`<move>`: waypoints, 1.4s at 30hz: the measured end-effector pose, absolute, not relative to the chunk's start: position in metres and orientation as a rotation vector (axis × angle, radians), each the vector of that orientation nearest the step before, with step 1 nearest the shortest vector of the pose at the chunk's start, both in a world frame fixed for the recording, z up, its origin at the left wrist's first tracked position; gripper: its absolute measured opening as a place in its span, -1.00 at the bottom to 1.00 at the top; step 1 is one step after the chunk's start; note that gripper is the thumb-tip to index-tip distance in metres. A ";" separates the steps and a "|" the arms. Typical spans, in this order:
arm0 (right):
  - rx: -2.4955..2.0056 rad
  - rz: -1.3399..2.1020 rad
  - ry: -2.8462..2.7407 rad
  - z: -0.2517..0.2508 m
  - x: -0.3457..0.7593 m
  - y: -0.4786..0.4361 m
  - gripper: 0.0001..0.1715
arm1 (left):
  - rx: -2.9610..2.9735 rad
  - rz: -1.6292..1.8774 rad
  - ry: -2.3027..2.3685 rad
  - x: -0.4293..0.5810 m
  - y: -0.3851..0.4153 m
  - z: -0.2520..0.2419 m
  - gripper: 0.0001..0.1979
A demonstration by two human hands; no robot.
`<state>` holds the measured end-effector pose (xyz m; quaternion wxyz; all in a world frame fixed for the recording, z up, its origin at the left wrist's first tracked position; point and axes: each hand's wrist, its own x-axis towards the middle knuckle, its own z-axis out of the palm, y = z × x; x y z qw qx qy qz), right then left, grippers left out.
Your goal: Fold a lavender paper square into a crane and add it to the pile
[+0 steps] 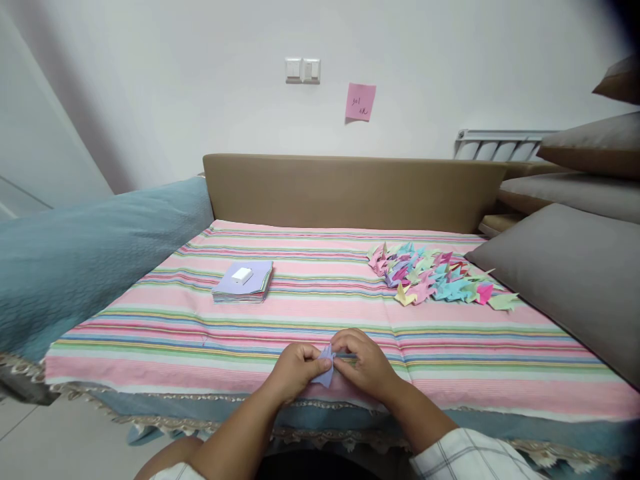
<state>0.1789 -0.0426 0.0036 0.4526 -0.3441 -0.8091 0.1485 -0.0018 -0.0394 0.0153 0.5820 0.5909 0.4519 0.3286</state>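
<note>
Left hand [295, 369] and right hand [363, 363] pinch a small blue paper [326, 372] at the near edge of the bed [200, 373].

The hands meet fingertip to fingertip, each closed on one side of the paper, which sits between them, partly folded and low over the striped cover, close to its fringed near edge. Farther off to the left lies a stack [243, 285] of square sheets with a small white block [241, 274] on top. Far right, well apart from the hands, a pile [435, 275] of folded paper figures in pink, blue, green and yellow spreads beside a grey cushion [565, 280]. A blue blanket [75, 267] lies at the left, and a pink note [361, 101] sticks to the wall.
</note>
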 end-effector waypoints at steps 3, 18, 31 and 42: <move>-0.819 0.429 -2.042 0.004 0.179 -0.042 -0.84 | 1.495 0.748 1.124 -0.003 -0.038 0.012 -0.59; -0.858 0.465 -2.040 0.002 0.179 -0.041 -0.86 | 1.318 0.788 1.056 -0.001 -0.041 0.019 -0.58; -0.853 0.395 -2.009 0.002 0.176 -0.046 -0.87 | 1.227 0.812 0.944 -0.001 -0.041 0.018 -0.57; -0.821 0.515 -1.975 0.004 0.178 -0.045 -0.83 | 1.046 0.880 0.880 0.000 -0.042 0.017 -0.59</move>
